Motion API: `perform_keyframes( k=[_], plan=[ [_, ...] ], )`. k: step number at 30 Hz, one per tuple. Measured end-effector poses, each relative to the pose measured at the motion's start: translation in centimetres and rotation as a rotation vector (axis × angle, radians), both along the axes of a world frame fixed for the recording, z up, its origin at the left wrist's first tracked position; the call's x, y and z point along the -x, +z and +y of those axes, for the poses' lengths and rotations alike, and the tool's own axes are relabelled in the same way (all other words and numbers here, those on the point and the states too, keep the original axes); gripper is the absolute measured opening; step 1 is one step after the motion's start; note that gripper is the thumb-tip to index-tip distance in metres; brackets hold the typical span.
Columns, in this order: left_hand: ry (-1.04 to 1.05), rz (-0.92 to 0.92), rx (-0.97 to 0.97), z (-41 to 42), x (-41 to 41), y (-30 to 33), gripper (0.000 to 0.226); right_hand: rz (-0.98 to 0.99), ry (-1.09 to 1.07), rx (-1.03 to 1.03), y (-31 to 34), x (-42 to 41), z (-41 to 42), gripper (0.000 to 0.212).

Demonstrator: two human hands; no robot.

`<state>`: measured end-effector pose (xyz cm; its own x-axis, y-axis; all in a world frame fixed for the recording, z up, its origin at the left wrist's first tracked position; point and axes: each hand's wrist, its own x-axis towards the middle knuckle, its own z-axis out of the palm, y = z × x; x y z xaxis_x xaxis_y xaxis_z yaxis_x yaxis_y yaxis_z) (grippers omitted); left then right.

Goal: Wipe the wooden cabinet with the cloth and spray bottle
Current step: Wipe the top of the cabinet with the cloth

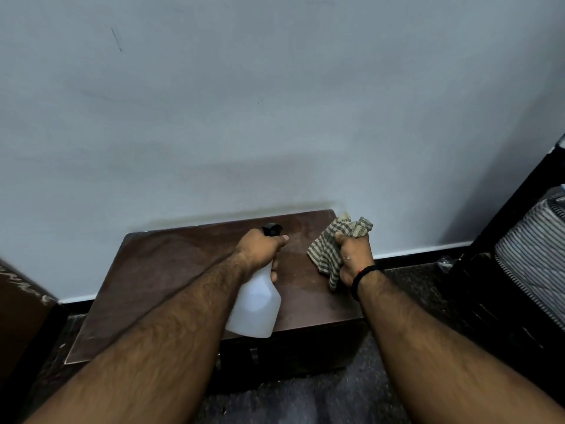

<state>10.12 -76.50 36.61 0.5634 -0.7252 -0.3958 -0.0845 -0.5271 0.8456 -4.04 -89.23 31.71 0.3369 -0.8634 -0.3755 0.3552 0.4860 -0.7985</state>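
Against the pale grey wall stands the low wooden cabinet, its dark brown top seen from above and its darker front face showing below the near edge. Over the middle of that top, the left hand grips the neck of a white translucent spray bottle, fingers curled round it and the forefinger stretched forward beside the black trigger head. The bottle hangs tilted, its base toward the person and over the cabinet's near edge, its nozzle toward the wall; whether it touches the wood cannot be told. Near the cabinet's right end, the right hand clutches a bunched checked cloth, green-grey and cream, which spills out above and to the left of the fist and hangs over the top. A black band with a red thread circles the right wrist. Both forearms are bare. A dark skirting strip runs along the foot of the wall, and the floor is dark and speckled. At the far right lies a grey striped mattress on a black frame; at the far left a brown piece of furniture shows in part.
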Motion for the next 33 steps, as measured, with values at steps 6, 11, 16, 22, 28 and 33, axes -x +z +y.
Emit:
perform_keyframes(
  k=[6, 11, 16, 22, 28, 33],
  plan=[
    [-0.006, -0.02, -0.058, -0.1, 0.1, -0.2, 0.029, -0.012, -0.017, -0.01, -0.2, 0.6, -0.3, 0.057],
    [0.014, 0.009, -0.099, 0.1, -0.2, -0.7, 0.029, -0.001, -0.015, -0.012, -0.2, 1.0, -0.7, 0.055],
    [0.003, 0.011, -0.085, 0.7, -0.8, -1.0, 0.027, 0.035, -0.004, 0.009, -1.0, 0.4, -0.9, 0.06],
    [0.049, 0.013, -0.049, 2.3, -2.7, -0.6, 0.028, 0.023, 0.037, 0.092, -1.1, -2.4, 0.8, 0.058],
    [0.089, -0.011, -0.065, 5.2, -4.8, -0.2, 0.027, 0.014, 0.157, 0.056, -1.3, -4.6, 2.2, 0.044],
    [0.185, -0.018, -0.07, 9.3, -7.5, 0.3, 0.022, 0.237, 0.272, 0.157, -1.5, -7.3, 3.7, 0.044]
  ],
)
